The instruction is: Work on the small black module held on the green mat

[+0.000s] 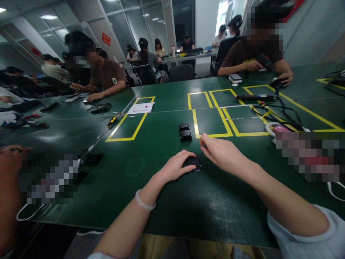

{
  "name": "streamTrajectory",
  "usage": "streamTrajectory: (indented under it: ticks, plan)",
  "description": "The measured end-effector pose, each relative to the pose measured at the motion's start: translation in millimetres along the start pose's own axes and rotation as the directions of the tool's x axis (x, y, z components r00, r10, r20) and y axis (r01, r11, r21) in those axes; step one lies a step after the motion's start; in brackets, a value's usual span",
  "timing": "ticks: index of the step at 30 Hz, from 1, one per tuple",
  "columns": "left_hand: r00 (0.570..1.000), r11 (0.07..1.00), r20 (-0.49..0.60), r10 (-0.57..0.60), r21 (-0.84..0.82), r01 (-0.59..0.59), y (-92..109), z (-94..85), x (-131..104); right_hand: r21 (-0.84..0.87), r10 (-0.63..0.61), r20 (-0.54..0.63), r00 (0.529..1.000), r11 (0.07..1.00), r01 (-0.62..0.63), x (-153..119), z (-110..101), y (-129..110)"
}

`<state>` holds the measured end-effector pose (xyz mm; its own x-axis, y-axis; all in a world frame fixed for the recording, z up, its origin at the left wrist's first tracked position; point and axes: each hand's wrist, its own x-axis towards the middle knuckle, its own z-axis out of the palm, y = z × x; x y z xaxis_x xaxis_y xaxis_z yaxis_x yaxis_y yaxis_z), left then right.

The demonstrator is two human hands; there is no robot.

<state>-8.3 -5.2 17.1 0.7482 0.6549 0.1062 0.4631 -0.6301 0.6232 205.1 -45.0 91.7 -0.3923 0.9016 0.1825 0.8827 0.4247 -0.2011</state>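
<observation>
A small black square part (194, 163) with bright spots at its edge lies on the green table. My left hand (175, 164), a pale bangle on its wrist, holds that part between thumb and fingers from the left. My right hand (219, 150) is closed in a pinch at the part's upper right. A thin dark tool (201, 154) slants down from those fingertips to the corner of the part; most of it is hidden, so its kind is unclear. Just beyond my hands lies a black piece with two square sections (185, 132), touched by neither hand.
Yellow tape outlines (212, 136) mark the table. A yellow-black screwdriver (111, 122) and a white paper (140, 108) lie at the left. Black cables (288, 104) and a roll of tape (270, 128) are at the right. Co-workers sit across the table; a person's arm (10, 201) reaches in at left.
</observation>
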Motion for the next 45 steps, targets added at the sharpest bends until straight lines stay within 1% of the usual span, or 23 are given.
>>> streamTrajectory:
  ticks: [5, 10, 15, 20, 29, 35, 38, 45]
  plan:
    - [1.0, 1.0, -0.003, 0.003, 0.006, -0.003, -2.0, 1.4, 0.5, -0.01, -0.004, -0.014, 1.0, 1.0, 0.004, -1.0, -2.7, -3.5]
    - [1.0, 1.0, 0.006, -0.002, 0.007, 0.002, -0.6, 0.7, 0.8, -0.118, 0.043, 0.007, 0.999, 0.992, -0.042, 2.5, 0.7, -1.1]
    - [1.0, 1.0, 0.003, -0.003, -0.002, 0.003, 0.5, -0.1, 0.4, -0.032, 0.009, 0.01, 1.0, 0.999, -0.009, 1.2, 1.9, -0.5]
    - [1.0, 1.0, 0.001, -0.004, 0.002, 0.004, -0.1, 0.4, 0.4, 0.002, 0.003, 0.006, 1.0, 1.0, -0.003, -0.8, -1.1, -3.4]
    - [1.0, 1.0, -0.004, -0.008, -0.002, 0.008, -2.2, 1.8, 0.4, -0.085, 0.039, 0.014, 0.999, 0.996, -0.038, 2.1, 1.4, -2.8]
    - [1.0, 1.0, 0.0, -0.001, -0.007, 0.001, -0.8, 0.8, 0.5, 0.015, -0.011, 0.002, 1.0, 1.0, 0.011, -1.0, 0.2, -3.1]
    - [1.0, 1.0, -0.003, -0.001, 0.002, 0.001, -0.9, 1.1, 0.9, 0.008, -0.001, -0.006, 1.0, 1.0, 0.001, -1.5, -1.8, -5.0]
    - [1.0, 1.0, -0.001, -0.008, 0.001, 0.008, -1.1, 1.4, 0.5, -0.07, 0.052, 0.032, 0.998, 0.996, -0.049, 0.7, 1.0, -4.1]
